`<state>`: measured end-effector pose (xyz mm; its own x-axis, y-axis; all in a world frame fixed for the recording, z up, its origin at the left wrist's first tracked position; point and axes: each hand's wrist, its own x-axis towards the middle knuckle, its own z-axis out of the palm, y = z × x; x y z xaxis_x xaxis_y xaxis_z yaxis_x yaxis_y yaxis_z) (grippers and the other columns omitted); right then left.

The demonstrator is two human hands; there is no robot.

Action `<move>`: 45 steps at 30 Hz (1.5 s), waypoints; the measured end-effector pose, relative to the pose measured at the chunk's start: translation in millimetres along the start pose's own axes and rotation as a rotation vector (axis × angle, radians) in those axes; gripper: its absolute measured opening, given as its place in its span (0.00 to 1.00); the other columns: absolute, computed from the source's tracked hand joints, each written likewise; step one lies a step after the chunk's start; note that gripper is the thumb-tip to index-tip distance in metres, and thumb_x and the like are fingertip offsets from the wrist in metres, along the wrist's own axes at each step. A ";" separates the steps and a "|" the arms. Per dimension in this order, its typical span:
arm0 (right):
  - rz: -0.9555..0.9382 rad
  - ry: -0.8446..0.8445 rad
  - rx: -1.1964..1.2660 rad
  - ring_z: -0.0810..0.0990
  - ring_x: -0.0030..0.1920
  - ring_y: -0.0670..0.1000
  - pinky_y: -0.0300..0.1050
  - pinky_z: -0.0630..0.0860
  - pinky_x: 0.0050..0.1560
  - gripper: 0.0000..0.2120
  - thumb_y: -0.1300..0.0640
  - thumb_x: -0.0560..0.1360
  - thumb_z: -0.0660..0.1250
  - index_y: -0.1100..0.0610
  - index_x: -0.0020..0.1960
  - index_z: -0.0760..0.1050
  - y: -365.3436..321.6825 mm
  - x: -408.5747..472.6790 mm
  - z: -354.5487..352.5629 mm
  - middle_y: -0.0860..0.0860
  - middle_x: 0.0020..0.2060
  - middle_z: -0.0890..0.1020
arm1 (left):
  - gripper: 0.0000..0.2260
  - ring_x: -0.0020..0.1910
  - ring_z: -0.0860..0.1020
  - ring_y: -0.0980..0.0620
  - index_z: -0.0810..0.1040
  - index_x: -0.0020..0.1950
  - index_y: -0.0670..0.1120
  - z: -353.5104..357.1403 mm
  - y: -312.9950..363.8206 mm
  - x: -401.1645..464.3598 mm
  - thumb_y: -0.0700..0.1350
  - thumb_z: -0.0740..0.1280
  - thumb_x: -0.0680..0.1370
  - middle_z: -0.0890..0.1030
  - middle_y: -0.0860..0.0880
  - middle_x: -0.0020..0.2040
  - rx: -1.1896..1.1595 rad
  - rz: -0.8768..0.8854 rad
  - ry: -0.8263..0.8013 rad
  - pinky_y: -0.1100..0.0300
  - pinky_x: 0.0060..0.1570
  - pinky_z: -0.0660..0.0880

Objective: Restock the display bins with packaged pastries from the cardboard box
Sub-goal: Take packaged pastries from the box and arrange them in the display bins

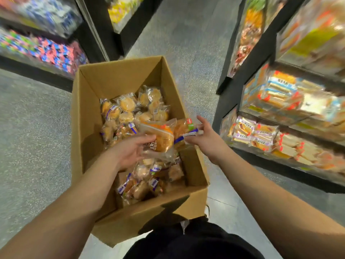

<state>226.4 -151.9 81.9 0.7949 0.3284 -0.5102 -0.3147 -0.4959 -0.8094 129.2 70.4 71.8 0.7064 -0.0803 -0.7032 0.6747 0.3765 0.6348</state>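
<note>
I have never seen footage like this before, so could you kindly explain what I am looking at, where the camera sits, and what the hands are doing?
There is no machine here: a person wears a wide-angle camera on the head, looking down at their own bare arms. Below stands an open cardboard box on a grey floor, partly filled with wrapped pastries. The left hand and the right hand together hold a few pastry packets just above the box. To the right are display bins with other packaged goods; their edges are blurred. More shelves stand at the upper left.
</note>
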 end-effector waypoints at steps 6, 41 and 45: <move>-0.175 0.182 0.105 0.82 0.56 0.53 0.42 0.78 0.53 0.40 0.60 0.74 0.75 0.45 0.78 0.57 4.2 -45.3 -105.8 0.50 0.64 0.71 | 0.21 0.46 0.84 0.46 0.78 0.60 0.47 104.2 31.3 4.2 0.44 0.75 0.68 0.84 0.42 0.56 0.025 0.146 -0.172 0.48 0.49 0.81; 0.025 0.490 0.066 0.82 0.58 0.50 0.42 0.78 0.57 0.18 0.52 0.75 0.73 0.50 0.63 0.74 251.1 -383.1 -732.1 0.51 0.59 0.82 | 0.25 0.54 0.82 0.60 0.76 0.61 0.49 853.6 -34.7 94.2 0.51 0.78 0.67 0.83 0.53 0.56 1.210 0.421 -0.943 0.64 0.57 0.77; 0.117 0.455 -0.157 0.81 0.58 0.46 0.45 0.76 0.60 0.24 0.46 0.72 0.75 0.47 0.65 0.75 244.3 -357.3 -793.6 0.45 0.57 0.82 | 0.38 0.61 0.79 0.48 0.75 0.65 0.46 902.4 -23.5 134.3 0.62 0.81 0.62 0.81 0.47 0.61 1.331 0.488 -0.932 0.46 0.67 0.72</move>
<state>277.2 -1028.4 297.3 0.9159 -0.1039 -0.3877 -0.3612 -0.6348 -0.6830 401.1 -782.1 251.3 0.4372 -0.8579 -0.2698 -0.2715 -0.4119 0.8698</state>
